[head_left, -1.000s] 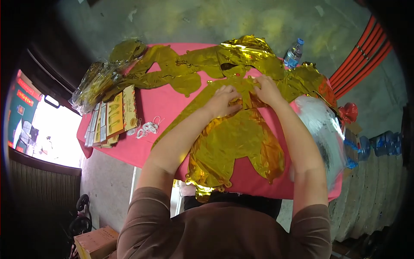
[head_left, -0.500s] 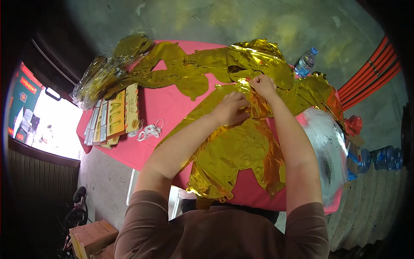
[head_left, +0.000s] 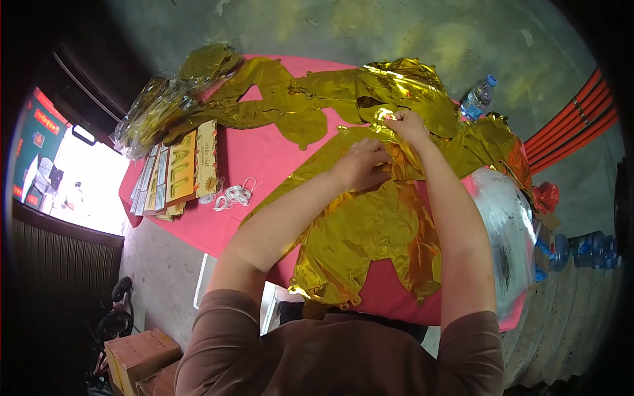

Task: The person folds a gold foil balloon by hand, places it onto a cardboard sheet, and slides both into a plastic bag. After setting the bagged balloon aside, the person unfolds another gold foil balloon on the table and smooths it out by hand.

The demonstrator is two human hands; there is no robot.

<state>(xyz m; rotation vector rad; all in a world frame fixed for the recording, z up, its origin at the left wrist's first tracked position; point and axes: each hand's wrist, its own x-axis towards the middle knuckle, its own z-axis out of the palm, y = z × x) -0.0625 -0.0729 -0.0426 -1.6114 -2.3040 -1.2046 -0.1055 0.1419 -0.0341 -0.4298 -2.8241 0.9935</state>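
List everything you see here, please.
Shiny foil pieces: several, gold, across table
Cloth-covered table: one, pink, centre
Crumpled plastic wrap: some, clear, far left
Printed cardboard packets: several, mostly yellow, left
Looped string: some, white, beside packets
Blue-capped plastic bottle: one, clear, behind foil
Plastic bag: one, translucent, right
Small bundle: one, red, right
Long tubes: several, red, right background
Water jugs: several, blue, far right
Cardboard boxes: two, brown, lower left
Left grip: one, bare, on foil
Right grip: one, bare, at foil

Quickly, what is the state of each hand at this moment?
Left hand: curled over gold foil; grip cannot be told.
Right hand: closed, apparently pinching gold foil.
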